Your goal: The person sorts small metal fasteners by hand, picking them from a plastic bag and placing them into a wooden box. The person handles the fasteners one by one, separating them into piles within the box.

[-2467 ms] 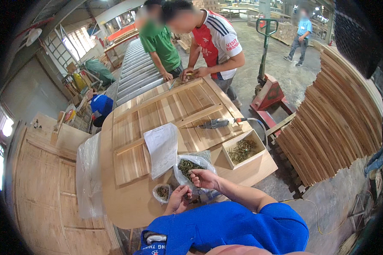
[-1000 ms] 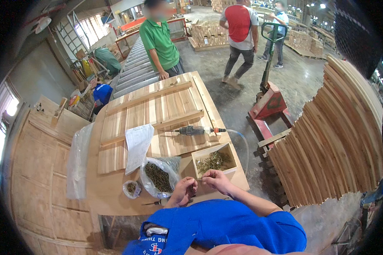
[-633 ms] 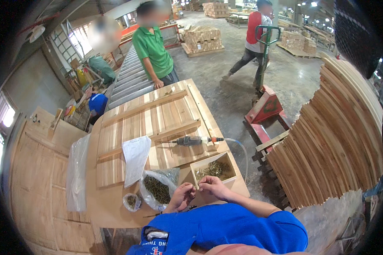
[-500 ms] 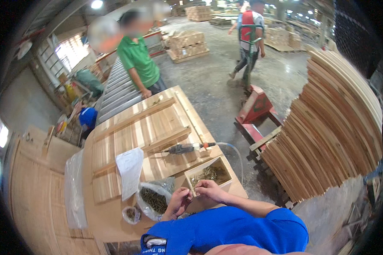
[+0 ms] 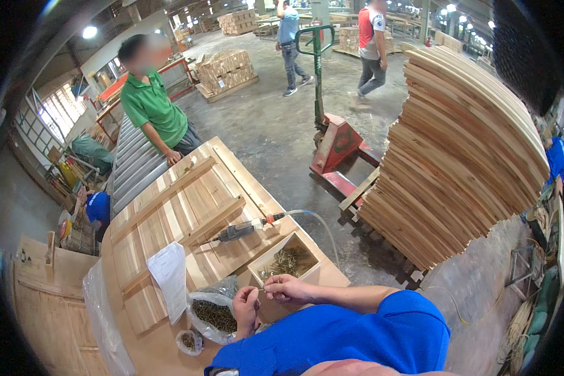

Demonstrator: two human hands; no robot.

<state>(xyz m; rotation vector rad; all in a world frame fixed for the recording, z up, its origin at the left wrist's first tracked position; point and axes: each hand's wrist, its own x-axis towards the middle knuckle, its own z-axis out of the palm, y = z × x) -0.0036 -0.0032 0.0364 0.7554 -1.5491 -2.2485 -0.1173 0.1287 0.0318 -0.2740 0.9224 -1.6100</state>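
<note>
Both hands are close together beside the near edge of a wooden box [image 5: 324, 259] that holds loose brass-coloured screws [image 5: 292, 261]. My left hand [image 5: 245, 308] is closed, its thumb and fingers pinched around a thin little piece, seemingly a screw [image 5: 261, 290]. My right hand [image 5: 286, 289] is pinched at the other end of it; fine detail is too small to make out. To the left of my hands lies a clear plastic bag [image 5: 197, 301] full of dark screws [image 5: 214, 314]. A small plastic tub [image 5: 198, 343] of screws stands beside it.
A slatted wooden panel [image 5: 163, 216] with battens carries a pneumatic screwdriver [image 5: 238, 230], its hose running right, and a paper sheet [image 5: 167, 276]. Stacked curved boards [image 5: 457, 163] and a red pallet jack [image 5: 338, 144] stand right. A person in green [image 5: 153, 109] stands beside the roller conveyor [image 5: 126, 150].
The view has swung right, so the bench sits further left. My hands stay together by the box. Behind the pallet jack, the people walking have drawn apart.
</note>
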